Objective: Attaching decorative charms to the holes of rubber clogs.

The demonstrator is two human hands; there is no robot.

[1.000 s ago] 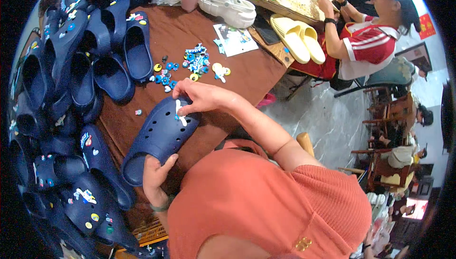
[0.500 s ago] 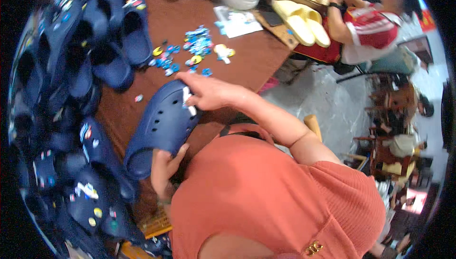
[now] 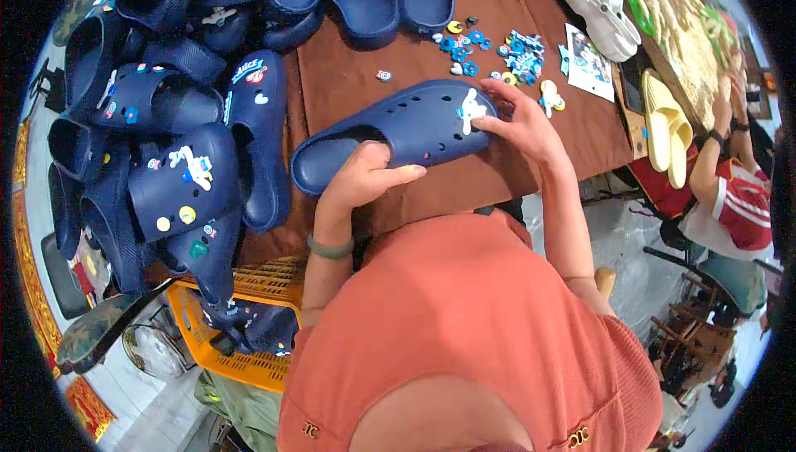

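Observation:
A navy blue clog (image 3: 414, 116) with holes lies on its side over the brown cloth, its toe toward the right. My left hand (image 3: 358, 180) grips it by the opening, fingers inside and thumb along the outer edge. At the toe, my right hand (image 3: 531, 124) holds the clog, its thumb against a white figure-shaped shoe charm (image 3: 473, 109) and its fingers over the toe's far edge. Beyond the toe lie loose blue charms (image 3: 524, 58) in a pile, with a white and yellow charm (image 3: 550, 97) beside them. A small round charm (image 3: 383, 75) sits alone behind the clog.
Navy clogs (image 3: 186, 174), some with charms, crowd the left and back of the brown cloth (image 3: 332, 62). A yellow basket (image 3: 236, 361) holds more below. At right are a printed card (image 3: 590, 66), a white clog (image 3: 599, 12), yellow slippers (image 3: 666, 124) and a person in red (image 3: 738, 203).
The view has swung round, so the table now lies ahead. Both hands stay on the clog, which now appears more level, its toe pointing right. The right thumb stays at the white charm.

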